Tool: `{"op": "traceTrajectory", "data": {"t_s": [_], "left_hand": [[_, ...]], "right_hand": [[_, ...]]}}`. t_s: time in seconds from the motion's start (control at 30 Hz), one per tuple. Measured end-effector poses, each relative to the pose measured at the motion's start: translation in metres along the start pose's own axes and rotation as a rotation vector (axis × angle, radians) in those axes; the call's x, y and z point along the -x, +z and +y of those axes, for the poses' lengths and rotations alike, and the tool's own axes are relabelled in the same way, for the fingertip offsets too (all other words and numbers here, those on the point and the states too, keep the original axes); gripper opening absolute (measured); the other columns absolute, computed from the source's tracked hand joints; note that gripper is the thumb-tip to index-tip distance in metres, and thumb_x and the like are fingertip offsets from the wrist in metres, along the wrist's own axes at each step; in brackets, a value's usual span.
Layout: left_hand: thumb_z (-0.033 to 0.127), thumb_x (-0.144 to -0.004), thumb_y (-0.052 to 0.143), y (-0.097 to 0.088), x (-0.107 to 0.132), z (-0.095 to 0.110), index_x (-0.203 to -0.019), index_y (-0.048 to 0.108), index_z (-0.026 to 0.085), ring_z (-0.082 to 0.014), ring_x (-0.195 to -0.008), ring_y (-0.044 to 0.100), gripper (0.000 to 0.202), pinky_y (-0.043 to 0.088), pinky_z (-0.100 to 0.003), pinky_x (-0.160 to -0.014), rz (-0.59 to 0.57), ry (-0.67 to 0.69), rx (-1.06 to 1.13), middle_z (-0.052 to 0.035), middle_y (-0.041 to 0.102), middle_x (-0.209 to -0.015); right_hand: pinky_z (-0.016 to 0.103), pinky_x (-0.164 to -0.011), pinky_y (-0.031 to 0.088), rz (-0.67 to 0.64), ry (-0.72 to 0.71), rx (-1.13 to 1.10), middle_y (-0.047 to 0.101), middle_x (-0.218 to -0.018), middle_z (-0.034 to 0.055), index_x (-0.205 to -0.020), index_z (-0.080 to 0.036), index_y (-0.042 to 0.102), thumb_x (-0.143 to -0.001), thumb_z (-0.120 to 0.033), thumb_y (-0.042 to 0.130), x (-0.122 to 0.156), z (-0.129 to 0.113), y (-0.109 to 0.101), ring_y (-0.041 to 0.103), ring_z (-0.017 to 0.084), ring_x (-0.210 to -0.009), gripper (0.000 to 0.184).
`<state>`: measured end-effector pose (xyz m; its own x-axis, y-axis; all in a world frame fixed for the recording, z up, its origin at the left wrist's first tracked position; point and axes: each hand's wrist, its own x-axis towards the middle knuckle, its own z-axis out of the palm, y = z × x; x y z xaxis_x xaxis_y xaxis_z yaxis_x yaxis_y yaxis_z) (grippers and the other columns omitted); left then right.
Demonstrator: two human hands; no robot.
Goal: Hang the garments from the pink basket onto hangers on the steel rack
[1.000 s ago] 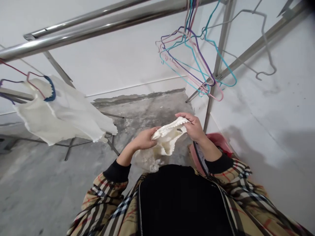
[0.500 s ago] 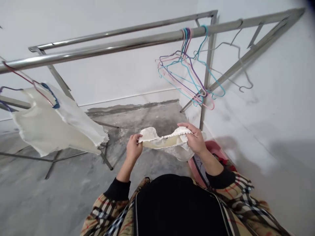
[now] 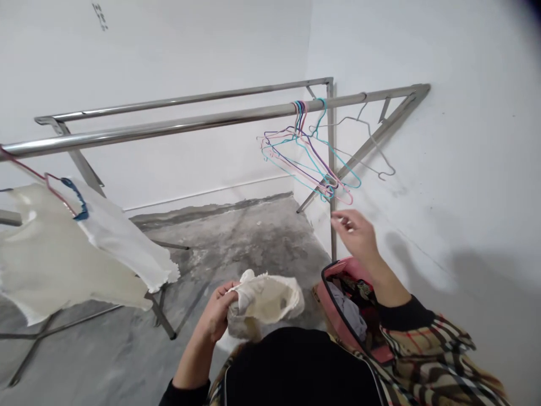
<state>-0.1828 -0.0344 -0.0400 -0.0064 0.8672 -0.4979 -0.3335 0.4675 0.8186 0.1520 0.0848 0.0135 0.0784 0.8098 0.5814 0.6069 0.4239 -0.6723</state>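
Observation:
A cream-white garment (image 3: 270, 301) hangs bunched from my left hand (image 3: 220, 310), which grips its left end. The garment's opening gapes to the right, and its exact kind is hard to tell. Raised to the right, my right hand (image 3: 355, 232) is off the garment, with bent fingers a little apart and nothing seen between them. Just above those fingers, several pink, purple and turquoise hangers (image 3: 315, 149) hang in a bunch on the metal rail (image 3: 203, 121).
Beneath my right forearm, a pink basket (image 3: 332, 299) holds dark, red and grey clothes. White garments (image 3: 84, 254) hang at left on a red hanger (image 3: 31, 169). A grey hanger (image 3: 374, 138) hangs near the right wall. The rack's legs (image 3: 163, 318) stand on the concrete floor.
My right hand has let go of the garment and moved up and right toward the hangers. My left hand has lowered with the garment, which now sags. The view has tilted upward.

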Motion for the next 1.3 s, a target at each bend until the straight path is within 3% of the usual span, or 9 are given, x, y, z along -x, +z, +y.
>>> {"op": "traceTrajectory", "data": {"t_s": [0.07,0.13,0.23,0.37,0.63,0.87,1.0,1.07,1.3], "left_hand": [[0.021,-0.05,0.067,-0.002,0.001,-0.003,-0.065,0.06,0.015,-0.0074,-0.04,0.045,0.017,0.033,-0.019,-0.044,0.004,0.0,-0.009,0.0044,0.056,-0.048],[0.022,-0.051,0.068,-0.007,0.003,-0.006,-0.066,0.059,0.016,-0.0075,-0.039,0.045,0.018,0.034,-0.019,-0.043,-0.002,-0.004,-0.01,0.0046,0.055,-0.047],[0.024,-0.053,0.071,-0.017,0.006,-0.01,-0.067,0.058,0.016,-0.0077,-0.039,0.046,0.021,0.035,-0.019,-0.043,0.003,-0.001,0.002,0.0046,0.056,-0.048],[0.026,-0.053,0.071,-0.031,0.01,-0.015,-0.066,0.057,0.016,-0.0073,-0.037,0.044,0.021,0.034,-0.019,-0.042,-0.001,-0.01,-0.005,0.005,0.053,-0.046],[0.023,-0.054,0.07,-0.046,0.016,-0.02,-0.063,0.056,0.016,-0.0069,-0.04,0.044,0.018,0.034,-0.018,-0.044,-0.004,0.008,-0.004,0.0049,0.054,-0.049],[0.024,-0.053,0.069,-0.044,0.022,-0.012,-0.064,0.059,0.016,-0.0056,-0.04,0.04,0.017,0.03,-0.018,-0.043,-0.007,0.028,-0.028,0.0054,0.053,-0.049],[0.024,-0.053,0.068,-0.044,0.021,-0.012,-0.065,0.059,0.016,-0.0063,-0.041,0.042,0.017,0.031,-0.018,-0.044,0.003,0.027,-0.028,0.0053,0.054,-0.049],[0.025,-0.054,0.069,-0.044,0.02,-0.013,-0.066,0.06,0.015,-0.0064,-0.041,0.042,0.018,0.031,-0.018,-0.045,0.004,0.023,-0.034,0.0049,0.055,-0.05],[0.026,-0.055,0.071,-0.05,0.016,-0.019,-0.066,0.059,0.016,-0.007,-0.041,0.043,0.019,0.032,-0.018,-0.045,-0.016,0.006,-0.033,0.0049,0.054,-0.05]], "right_hand": [[0.032,-0.066,0.051,0.251,-0.034,0.157,0.064,-0.101,0.0093,-0.102,-0.02,0.067,-0.082,-0.038,0.06,-0.018,0.003,-0.006,0.058,0.018,-0.077,0.028],[0.036,-0.074,0.05,0.31,-0.031,0.314,0.062,-0.108,0.0119,-0.109,-0.019,0.064,-0.08,-0.039,0.061,-0.033,0.01,-0.007,0.058,0.022,-0.085,0.035],[0.038,-0.077,0.047,0.186,0.068,0.438,0.067,-0.097,0.01,-0.107,-0.019,0.063,-0.079,-0.037,0.06,-0.047,0.021,-0.003,0.059,0.023,-0.081,0.033],[0.031,-0.064,0.04,0.042,0.174,0.462,0.067,-0.074,0.0058,-0.092,-0.021,0.067,-0.083,-0.034,0.051,-0.049,0.017,0.004,0.059,0.022,-0.069,0.023],[0.027,-0.055,0.034,-0.017,-0.016,0.213,0.051,-0.055,-0.0001,-0.083,-0.019,0.066,-0.092,-0.049,0.037,-0.041,-0.022,0.007,0.048,0.016,-0.053,0.043],[0.031,-0.063,0.042,0.065,0.034,0.32,0.064,-0.07,0.0048,-0.099,-0.02,0.068,-0.092,-0.044,0.041,-0.041,-0.024,0.009,0.057,0.02,-0.064,0.037],[0.042,-0.088,0.046,0.23,-0.096,0.395,0.062,-0.112,0.015,-0.117,-0.016,0.062,-0.087,-0.035,0.049,-0.04,-0.018,0.016,0.057,0.028,-0.102,0.038],[0.044,-0.098,0.042,0.273,-0.181,0.394,0.06,-0.118,0.0159,-0.117,-0.016,0.062,-0.087,-0.034,0.049,-0.039,-0.018,0.02,0.053,0.029,-0.112,0.037],[0.039,-0.083,0.048,0.106,-0.114,0.323,0.068,-0.096,0.0097,-0.112,-0.017,0.064,-0.086,-0.034,0.052,-0.053,-0.022,0.036,0.059,0.023,-0.082,0.033]]}}
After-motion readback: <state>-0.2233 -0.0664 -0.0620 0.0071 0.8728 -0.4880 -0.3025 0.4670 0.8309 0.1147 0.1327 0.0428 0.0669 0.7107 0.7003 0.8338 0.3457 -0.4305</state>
